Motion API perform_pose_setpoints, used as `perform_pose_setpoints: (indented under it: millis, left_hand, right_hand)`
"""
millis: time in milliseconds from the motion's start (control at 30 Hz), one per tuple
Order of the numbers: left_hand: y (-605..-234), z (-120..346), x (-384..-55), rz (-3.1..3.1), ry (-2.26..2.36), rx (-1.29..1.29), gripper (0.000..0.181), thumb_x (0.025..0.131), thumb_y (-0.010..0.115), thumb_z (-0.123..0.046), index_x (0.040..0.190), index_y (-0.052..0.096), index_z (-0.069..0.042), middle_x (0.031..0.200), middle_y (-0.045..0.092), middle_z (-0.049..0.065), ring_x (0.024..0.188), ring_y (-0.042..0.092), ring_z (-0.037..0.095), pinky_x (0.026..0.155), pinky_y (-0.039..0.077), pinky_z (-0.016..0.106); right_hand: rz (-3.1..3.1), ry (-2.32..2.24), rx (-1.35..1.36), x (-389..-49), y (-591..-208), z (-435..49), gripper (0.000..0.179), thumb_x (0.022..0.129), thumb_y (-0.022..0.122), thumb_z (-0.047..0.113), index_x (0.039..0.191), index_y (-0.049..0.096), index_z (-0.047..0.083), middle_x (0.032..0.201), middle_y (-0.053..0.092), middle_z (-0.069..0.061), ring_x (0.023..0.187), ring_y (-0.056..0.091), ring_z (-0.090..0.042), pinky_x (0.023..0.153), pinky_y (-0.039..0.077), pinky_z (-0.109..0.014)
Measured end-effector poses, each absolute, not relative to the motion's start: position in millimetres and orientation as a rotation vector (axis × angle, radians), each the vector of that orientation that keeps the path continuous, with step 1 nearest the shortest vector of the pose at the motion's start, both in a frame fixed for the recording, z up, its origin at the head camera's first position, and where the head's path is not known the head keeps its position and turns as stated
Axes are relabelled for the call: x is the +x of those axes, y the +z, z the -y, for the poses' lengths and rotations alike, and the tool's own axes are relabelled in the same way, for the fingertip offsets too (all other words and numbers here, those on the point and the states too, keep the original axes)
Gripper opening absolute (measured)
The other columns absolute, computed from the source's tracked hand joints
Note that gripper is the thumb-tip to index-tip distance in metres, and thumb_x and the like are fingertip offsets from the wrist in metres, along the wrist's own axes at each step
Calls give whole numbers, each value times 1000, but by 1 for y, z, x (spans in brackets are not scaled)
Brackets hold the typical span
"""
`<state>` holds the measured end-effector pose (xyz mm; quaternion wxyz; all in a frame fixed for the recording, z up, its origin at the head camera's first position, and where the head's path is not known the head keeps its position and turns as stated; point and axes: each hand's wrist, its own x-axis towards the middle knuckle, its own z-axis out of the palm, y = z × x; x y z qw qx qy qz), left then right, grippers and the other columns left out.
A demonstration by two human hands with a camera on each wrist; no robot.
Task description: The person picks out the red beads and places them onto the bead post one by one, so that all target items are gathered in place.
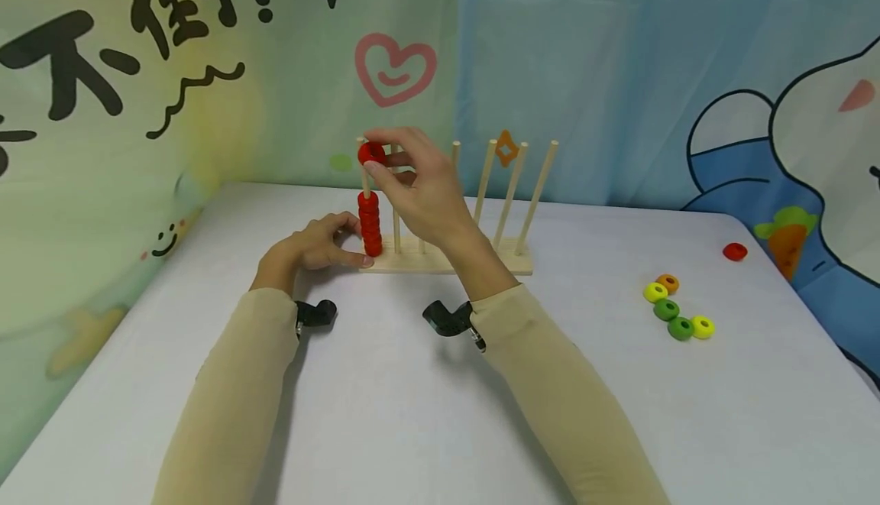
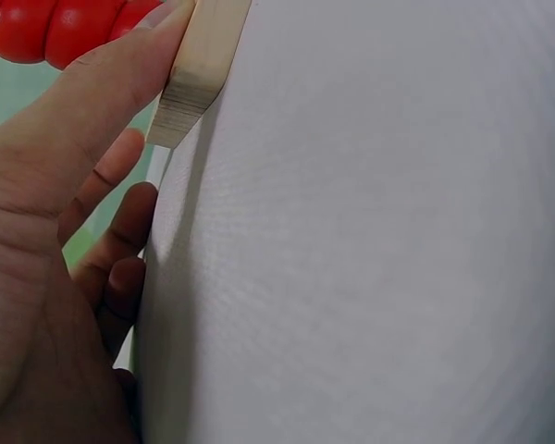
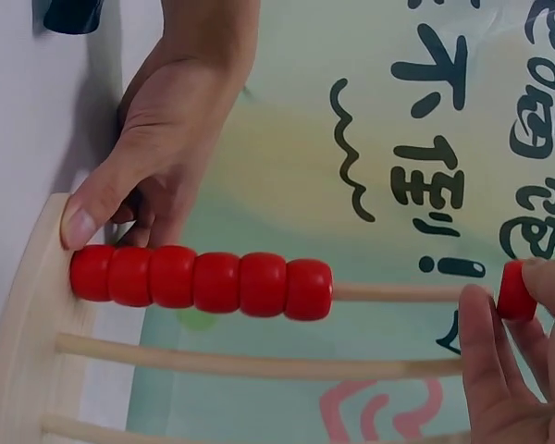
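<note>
A wooden peg rack with a pale base (image 1: pixel 412 263) stands at the far middle of the table, several upright pegs rising from it. On its leftmost peg sits a stack of red beads (image 1: pixel 369 226), reaching about halfway up. Near the top of that same peg, my right hand (image 1: pixel 429 188) pinches another red bead (image 3: pixel 515 291) between thumb and fingers; the bead overlaps the peg in the head view. My left hand (image 1: pixel 312 244) holds the left end of the base, its thumb (image 2: pixel 120 83) pressed on the wood beside the lowest bead and its fingers behind.
To the right on the white table (image 1: pixel 385 413) lie loose beads: an orange one (image 1: pixel 668 283), yellow ones (image 1: pixel 655 292) and green ones (image 1: pixel 681 328). A single red bead (image 1: pixel 735 251) lies farther back near the right edge. A printed curtain (image 1: pixel 550 69) hangs behind.
</note>
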<state>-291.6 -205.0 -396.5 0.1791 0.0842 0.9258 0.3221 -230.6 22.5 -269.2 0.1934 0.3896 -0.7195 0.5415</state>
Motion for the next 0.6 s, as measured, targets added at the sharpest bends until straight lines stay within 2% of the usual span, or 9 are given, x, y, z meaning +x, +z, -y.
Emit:
perform_pose_setpoints:
  millis: [233, 433, 600]
  left_hand:
    - [-399, 199, -291, -2629, 912, 232, 65, 70, 81, -61, 117, 52, -28, 131, 46, 0, 126, 35, 28, 104, 25, 65]
    - [-399, 201, -294, -2638, 899, 211, 65, 70, 80, -62, 117, 51, -29, 128, 47, 0, 123, 35, 27, 103, 29, 61]
    - [-400, 205, -293, -2643, 903, 189, 66, 69, 80, -63, 119, 51, -29, 128, 47, 0, 123, 35, 26, 103, 27, 63]
  right_hand:
    - [2020, 1470, 1006, -263, -290, -11, 28, 95, 66, 11, 122, 63, 5, 114, 62, -6, 89, 68, -12, 77, 57, -27]
    - [1977, 1442, 984, -265, -289, -4, 25, 93, 67, 11, 117, 66, 2, 108, 61, -7, 84, 68, -11, 72, 56, -21]
    - [1944, 1443, 1009, -268, -289, 1, 24, 94, 66, 10, 116, 64, 0, 106, 60, -9, 80, 70, -15, 67, 56, -20]
